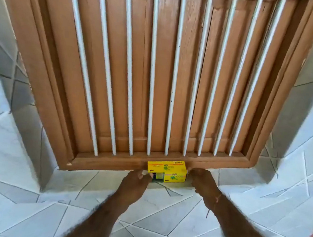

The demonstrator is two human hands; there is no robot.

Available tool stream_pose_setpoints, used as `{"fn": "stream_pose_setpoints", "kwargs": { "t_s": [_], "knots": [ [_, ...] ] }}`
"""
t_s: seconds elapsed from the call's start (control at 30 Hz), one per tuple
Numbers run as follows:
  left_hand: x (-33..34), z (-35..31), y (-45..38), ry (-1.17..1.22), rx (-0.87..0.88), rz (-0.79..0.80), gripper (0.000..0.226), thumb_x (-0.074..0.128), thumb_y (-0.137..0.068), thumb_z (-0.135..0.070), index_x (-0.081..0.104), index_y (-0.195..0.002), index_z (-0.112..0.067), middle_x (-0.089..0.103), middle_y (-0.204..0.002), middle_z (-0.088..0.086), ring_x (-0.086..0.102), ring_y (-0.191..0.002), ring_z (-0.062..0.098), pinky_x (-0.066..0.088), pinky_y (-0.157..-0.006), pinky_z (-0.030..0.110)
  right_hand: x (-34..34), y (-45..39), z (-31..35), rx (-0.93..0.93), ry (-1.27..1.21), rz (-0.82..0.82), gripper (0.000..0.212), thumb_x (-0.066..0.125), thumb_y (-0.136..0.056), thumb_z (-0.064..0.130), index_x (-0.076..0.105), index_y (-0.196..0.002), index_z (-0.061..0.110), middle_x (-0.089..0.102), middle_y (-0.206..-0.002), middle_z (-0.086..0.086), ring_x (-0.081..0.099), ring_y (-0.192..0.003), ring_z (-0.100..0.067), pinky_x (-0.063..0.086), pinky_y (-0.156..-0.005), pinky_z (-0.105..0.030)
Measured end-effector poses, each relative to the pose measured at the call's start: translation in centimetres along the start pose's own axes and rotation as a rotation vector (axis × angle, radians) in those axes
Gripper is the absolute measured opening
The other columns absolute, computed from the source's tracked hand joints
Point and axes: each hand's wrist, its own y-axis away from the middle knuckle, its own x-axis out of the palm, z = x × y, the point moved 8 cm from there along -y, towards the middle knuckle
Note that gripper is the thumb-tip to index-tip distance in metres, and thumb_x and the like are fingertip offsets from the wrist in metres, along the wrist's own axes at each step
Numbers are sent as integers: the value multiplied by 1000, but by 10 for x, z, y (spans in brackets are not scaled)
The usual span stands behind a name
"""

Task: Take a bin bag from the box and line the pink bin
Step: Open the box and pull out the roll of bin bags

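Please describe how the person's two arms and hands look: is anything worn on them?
Both forearms are bare, with no sleeves in view. The left hand shows no ring or watch. Near the right hand, a thin string bracelet circles the wrist, one loose end hanging.

Upside-down word "bin" on the yellow box (167, 170), twice; smaller print illegible.

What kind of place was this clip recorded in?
Probably a home interior, at a window: a brown wooden shutter behind white bars, tiled walls, and a yellow bin-bag box on the sill.
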Motion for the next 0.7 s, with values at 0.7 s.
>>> {"fn": "stream_pose_setpoints", "kwargs": {
  "t_s": [0.7],
  "knots": [
    [-42, -36, 1, 718, 101, -286, 46, 77, -70, -24, 61, -111, -15, 72, -104, 7, 71, -94, 23, 60, -75, 40, 16, 22, 49, -101, -435, 115, 17, 59, -91, 17, 69, -103, 11, 75, -106, -7, 69, -100, -23, 56, -89, -38]
  ]
}}
